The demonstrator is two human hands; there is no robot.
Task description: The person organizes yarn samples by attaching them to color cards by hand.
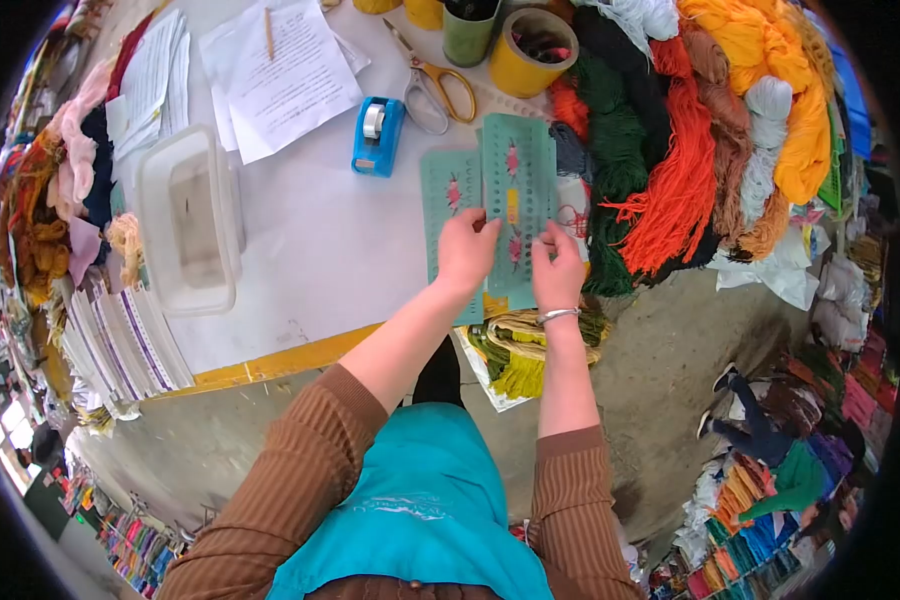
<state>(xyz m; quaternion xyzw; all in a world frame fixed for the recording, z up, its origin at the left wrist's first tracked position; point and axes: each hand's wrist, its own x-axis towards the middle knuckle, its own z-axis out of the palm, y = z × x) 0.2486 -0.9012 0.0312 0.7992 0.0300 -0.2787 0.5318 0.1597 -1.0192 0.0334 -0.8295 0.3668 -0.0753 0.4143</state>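
Observation:
A pale green punched card with printed pink flowers and rows of holes lies at the table's front right. My left hand has its fingers closed at the card's left edge. On the opposite edge, my right hand pinches the card between thumb and fingers. A second green card of the same kind lies just left, partly under the first card and my left hand. Past the cards are gold-handled scissors and a blue tape dispenser.
Colourful yarn hanks are heaped on the right. Printed papers lie at the back, a clear plastic box on the left. A yellow round container stands behind the scissors. Below the table edge are green yarn hanks; another person is at far right.

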